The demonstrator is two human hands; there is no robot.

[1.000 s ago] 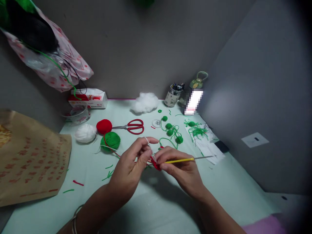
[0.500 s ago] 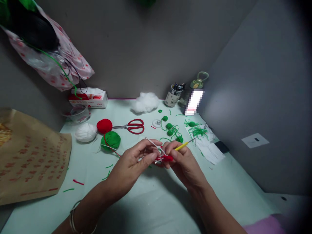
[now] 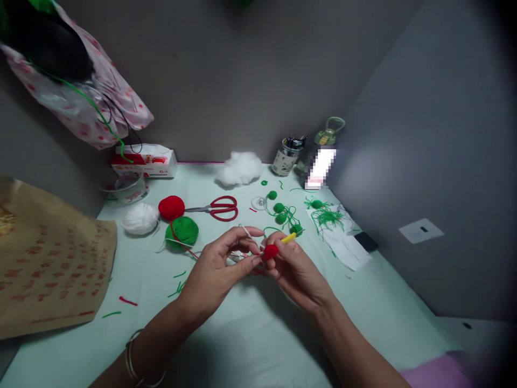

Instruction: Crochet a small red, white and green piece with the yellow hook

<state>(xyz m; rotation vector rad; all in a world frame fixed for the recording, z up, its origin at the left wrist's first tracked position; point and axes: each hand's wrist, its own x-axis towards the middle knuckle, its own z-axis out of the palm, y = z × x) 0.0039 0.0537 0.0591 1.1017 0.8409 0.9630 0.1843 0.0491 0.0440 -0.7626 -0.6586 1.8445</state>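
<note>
Between my two hands, above the table, is a small red crocheted piece [image 3: 269, 251]. My left hand [image 3: 216, 264] pinches its left edge with thumb and fingertips, and a strand of white yarn [image 3: 245, 233] runs over the raised index finger. My right hand [image 3: 299, 272] grips a crochet hook [image 3: 289, 238] by its yellow handle, close against the red piece; the hook's working tip is hard to make out. A red strand trails left toward a green yarn ball [image 3: 182, 233], a red yarn ball [image 3: 172, 208] and a white yarn ball [image 3: 141, 219].
Red-handled scissors [image 3: 224, 209] lie beyond my hands. White stuffing [image 3: 240, 168], a pen cup [image 3: 284, 157] and a bottle [image 3: 323, 148] stand along the back. Small green crocheted balls [image 3: 279, 207] and thread scraps [image 3: 328, 216] lie right. A paper bag [image 3: 60, 269] is at left.
The red piece has turned and moved slightly up and left, showing more of its rounded side. My right hand has come left with the hook, whose handle now shows less.
</note>
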